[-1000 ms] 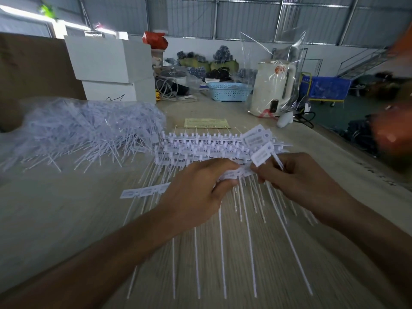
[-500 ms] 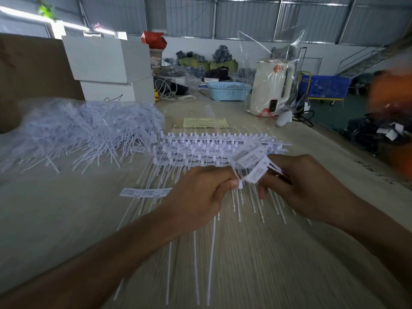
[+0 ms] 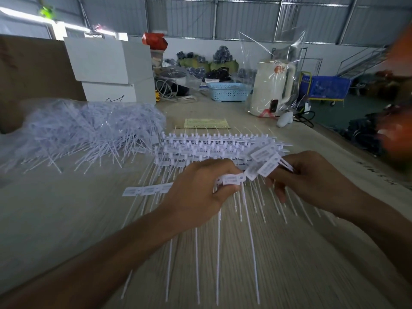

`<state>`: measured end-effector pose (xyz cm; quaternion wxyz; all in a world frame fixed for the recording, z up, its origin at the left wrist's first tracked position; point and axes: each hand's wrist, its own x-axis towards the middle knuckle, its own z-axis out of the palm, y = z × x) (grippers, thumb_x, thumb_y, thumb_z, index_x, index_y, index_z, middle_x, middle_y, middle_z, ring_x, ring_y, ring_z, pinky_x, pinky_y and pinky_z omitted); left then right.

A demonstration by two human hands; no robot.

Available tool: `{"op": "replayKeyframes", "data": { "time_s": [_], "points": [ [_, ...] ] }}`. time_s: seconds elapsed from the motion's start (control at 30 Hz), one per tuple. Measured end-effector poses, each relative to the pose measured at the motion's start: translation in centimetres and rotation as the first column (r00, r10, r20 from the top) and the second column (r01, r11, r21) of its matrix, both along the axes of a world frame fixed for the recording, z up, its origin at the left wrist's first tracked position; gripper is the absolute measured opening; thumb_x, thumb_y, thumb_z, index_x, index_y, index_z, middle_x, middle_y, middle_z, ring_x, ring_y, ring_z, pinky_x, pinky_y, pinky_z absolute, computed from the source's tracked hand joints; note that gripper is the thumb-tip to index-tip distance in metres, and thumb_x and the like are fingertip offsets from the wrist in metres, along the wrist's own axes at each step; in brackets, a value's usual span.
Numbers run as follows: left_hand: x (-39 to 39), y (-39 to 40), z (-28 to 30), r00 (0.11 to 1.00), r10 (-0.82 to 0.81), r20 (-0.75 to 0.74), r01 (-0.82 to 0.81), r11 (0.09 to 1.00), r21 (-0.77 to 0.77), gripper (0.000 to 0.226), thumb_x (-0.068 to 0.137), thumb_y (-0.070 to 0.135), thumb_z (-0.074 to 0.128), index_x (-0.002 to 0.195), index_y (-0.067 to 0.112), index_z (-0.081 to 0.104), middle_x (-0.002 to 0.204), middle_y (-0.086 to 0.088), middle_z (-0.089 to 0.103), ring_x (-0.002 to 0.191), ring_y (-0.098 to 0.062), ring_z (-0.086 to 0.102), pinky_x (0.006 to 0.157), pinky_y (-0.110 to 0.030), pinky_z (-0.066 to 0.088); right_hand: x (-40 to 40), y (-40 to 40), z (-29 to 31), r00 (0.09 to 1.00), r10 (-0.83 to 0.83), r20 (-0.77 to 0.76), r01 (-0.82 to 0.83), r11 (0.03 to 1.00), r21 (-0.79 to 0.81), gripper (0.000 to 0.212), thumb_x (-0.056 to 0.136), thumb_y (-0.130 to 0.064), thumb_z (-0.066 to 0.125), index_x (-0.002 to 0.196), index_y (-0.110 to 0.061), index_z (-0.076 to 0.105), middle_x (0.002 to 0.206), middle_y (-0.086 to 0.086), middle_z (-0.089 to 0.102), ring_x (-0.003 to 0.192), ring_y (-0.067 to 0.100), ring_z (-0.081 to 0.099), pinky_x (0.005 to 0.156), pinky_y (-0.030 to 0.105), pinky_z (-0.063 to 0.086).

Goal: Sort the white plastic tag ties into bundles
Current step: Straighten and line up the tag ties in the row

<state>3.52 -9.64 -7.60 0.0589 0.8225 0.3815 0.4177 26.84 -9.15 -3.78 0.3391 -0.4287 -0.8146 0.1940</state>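
Head view: both hands work over the near middle of the table, at a strip of joined tag ties.
Strip in hand: a short run of white plastic tag ties [image 3: 256, 168] is held up off the table, its flat labels fanned between the two hands and its thin tails hanging down toward the near edge.
Left hand [image 3: 198, 190]: fingers curled round the left end of the strip, thumb and forefinger pinching a label.
Right hand [image 3: 312, 181]: thumb and forefinger pinching the right end of the same strip; the other fingers are loosely bent below it.
Stack behind: more joined strips [image 3: 214, 148] lie in neat rows just past the hands, heads in line, tails running toward the near edge.
Stray strip: a short piece of three labels [image 3: 145, 191] lies flat just left of the left hand.
Loose heap: a tangled pile of ties [image 3: 89, 128] sits toward the far left of the table, part of it under clear film.
Step in hand: probably counting off or squaring up one group of ties to make a bundle.
Next move: likely needs the labels brought flush and the tails kept parallel, so the group can be laid down apart from the stack without snagging it.
Further out: white boxes [image 3: 111, 70], a yellow paper slip [image 3: 206, 123], a blue basket [image 3: 229, 92] and a bagged kettle [image 3: 272, 88] stand toward the far edge.
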Motion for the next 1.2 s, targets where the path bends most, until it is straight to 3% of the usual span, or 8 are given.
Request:
{"op": "replayKeyframes", "data": {
  "time_s": [0.17,0.33,0.53,0.63,0.73,0.87,1.07,1.2],
  "points": [
    [0.4,-0.2,0.1,0.999,-0.019,0.033,0.019,1.0,-0.018,0.012,0.087,0.027,0.073,0.097,0.021,0.071,0.08,0.01,0.069,0.068,-0.009,0.062,0.06,-0.037,0.049,-0.2,0.0,0.2,0.995,-0.096,0.037,0.093,0.992,0.081,0.042,0.097,-0.022,0.058,0.056,-0.018,0.061,0.043,-0.004,0.055,0.035,0.006,0.047,0.046,0.014,0.037],
    [0.9,-0.4,0.9,0.998,-0.023,0.061,0.022,1.0,0.016,0.01,0.087,0.019,0.076,0.097,0.019,0.071,0.074,0.012,0.066,0.063,-0.002,0.058,0.055,-0.013,0.037,-0.6,0.2,0.3,0.981,-0.171,-0.094,0.183,0.972,0.146,0.041,0.098,-0.016,0.055,0.058,-0.014,0.057,0.042,-0.006,0.042,0.036,0.008,0.038,0.044,0.015,0.029],
    [1.1,-0.5,1.2,0.989,-0.078,0.123,0.083,0.996,-0.034,0.011,0.087,0.023,0.076,0.096,0.018,0.073,0.074,0.008,0.069,0.062,-0.011,0.061,0.053,-0.019,0.041,-0.1,1.0,-0.3,0.975,-0.183,-0.125,0.206,0.955,0.215,0.041,0.099,-0.019,0.056,0.058,-0.018,0.056,0.044,-0.007,0.045,0.037,0.007,0.038,0.043,0.014,0.027],
    [0.5,-0.8,0.3,0.992,-0.13,-0.002,0.129,0.987,-0.098,0.013,0.087,0.029,0.07,0.096,0.021,0.073,0.076,0.009,0.069,0.06,-0.008,0.06,0.052,-0.024,0.048,2.5,3.0,0.2,0.861,-0.356,-0.363,0.419,0.901,0.111,0.037,0.095,-0.02,0.057,0.058,-0.019,0.063,0.042,-0.01,0.05,0.036,0.002,0.037,0.043,0.021,0.029],
    [-0.1,-0.5,-0.2,0.989,-0.139,-0.042,0.131,0.979,-0.158,0.015,0.089,0.029,0.069,0.101,0.022,0.073,0.08,0.012,0.07,0.065,-0.007,0.063,0.06,-0.031,0.052,5.2,3.8,0.3,0.738,-0.411,-0.535,0.433,0.897,-0.09,0.037,0.098,-0.024,0.055,0.061,-0.021,0.059,0.046,-0.01,0.043,0.045,0.006,0.033,0.051,0.028,0.024],
    [0.0,-0.3,0.4,0.994,-0.102,0.049,0.106,0.991,-0.079,0.021,0.087,0.024,0.069,0.107,0.018,0.074,0.085,0.018,0.068,0.073,0.001,0.063,0.063,-0.012,0.047,3.7,2.8,-0.8,0.85,-0.335,-0.406,0.276,0.941,-0.198,0.041,0.107,-0.037,0.04,0.072,-0.017,0.047,0.054,-0.002,0.053,0.048,0.015,0.043,0.047,0.03,0.038],
    [0.0,-0.7,0.4,0.998,-0.043,0.036,0.047,0.993,-0.11,0.039,0.09,0.017,0.054,0.127,0.015,0.066,0.096,0.005,0.065,0.088,-0.007,0.056,0.075,-0.024,0.044,-0.1,0.7,-0.2,0.959,-0.14,-0.248,0.14,0.99,-0.018,0.036,0.107,-0.025,0.038,0.082,0.0,0.046,0.053,-0.01,0.041,0.045,0.003,0.035,0.046,0.013,0.032],
    [-0.1,-0.6,0.0,0.999,-0.039,0.036,0.044,0.988,-0.15,0.042,0.093,0.022,0.053,0.134,0.027,0.059,0.111,0.004,0.065,0.097,-0.009,0.06,0.084,-0.034,0.05,-0.5,0.3,-0.6,0.985,-0.161,-0.055,0.165,0.984,0.065,0.029,0.102,-0.03,0.049,0.081,-0.018,0.066,0.054,-0.009,0.053,0.051,0.006,0.05,0.052,0.014,0.035]
  ]
}}
